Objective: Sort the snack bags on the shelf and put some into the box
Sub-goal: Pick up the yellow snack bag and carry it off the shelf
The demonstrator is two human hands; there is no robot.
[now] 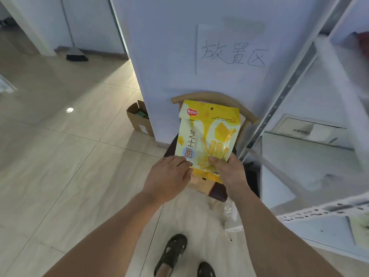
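We are standing on the tiled floor (60, 156) facing a white wall (169, 47) that is carrying a paper sign (232, 50) with handwritten characters, and the metal shelf (311, 136) is rising along our right side, its lower boards blurred so we cannot tell what is lying on them. Below the sign a wooden chair (214, 96) is sitting against the wall, its dark seat (218, 193) mostly hidden behind what we are holding. At the wall's left corner a cardboard box (137, 118) is standing open on the floor, with something green inside. We are holding one yellow snack bag (207, 136) upright over the chair seat, clear of the shelf and well apart from the box. Our left hand (169, 176) is pinching the bag's lower left edge, and our right hand (229, 170) is gripping its lower right corner with the thumb laid on the front. We are judging that we are checking this bag mid-sort, with it not yet placed anywhere. Next, we are expecting to need a decision: swinging it left and down into the box, or setting it back at the shelf edge.
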